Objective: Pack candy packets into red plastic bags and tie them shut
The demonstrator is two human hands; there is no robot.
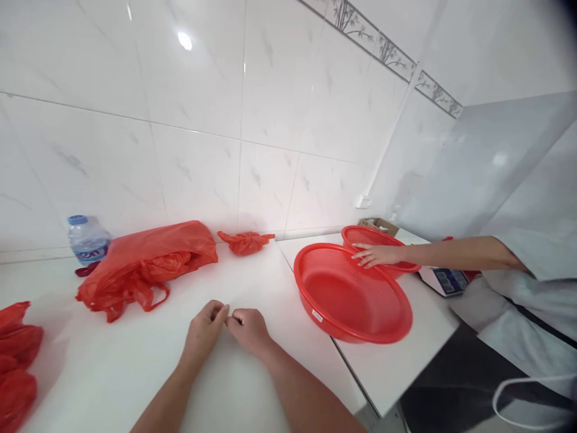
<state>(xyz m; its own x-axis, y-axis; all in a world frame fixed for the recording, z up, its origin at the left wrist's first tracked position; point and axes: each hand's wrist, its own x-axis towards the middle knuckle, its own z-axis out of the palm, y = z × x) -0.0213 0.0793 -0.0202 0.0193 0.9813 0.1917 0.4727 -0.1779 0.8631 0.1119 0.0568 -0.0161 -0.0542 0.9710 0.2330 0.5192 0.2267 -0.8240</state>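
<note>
My left hand (207, 328) rests over the white table (252, 276), its fingers curled in and the thumb toward the other hand. Close beside it, almost tip to tip, my right hand (249, 329) is closed in a loose fist. I see no object in either hand. To the right, a large red plastic colander (351, 307) sits across the seam between two tables. Nearest on the far left side of my hands lies a red plastic bag (157, 252), its loops loose on the tabletop.
A co-worker's hand (376, 255) touches the far rim of the colander, near a second red colander (408, 266). Behind that arm stands a scale (444, 281). A small knotted red bag (246, 243), a water bottle (87, 242) and another red bag (15, 361) are on the table.
</note>
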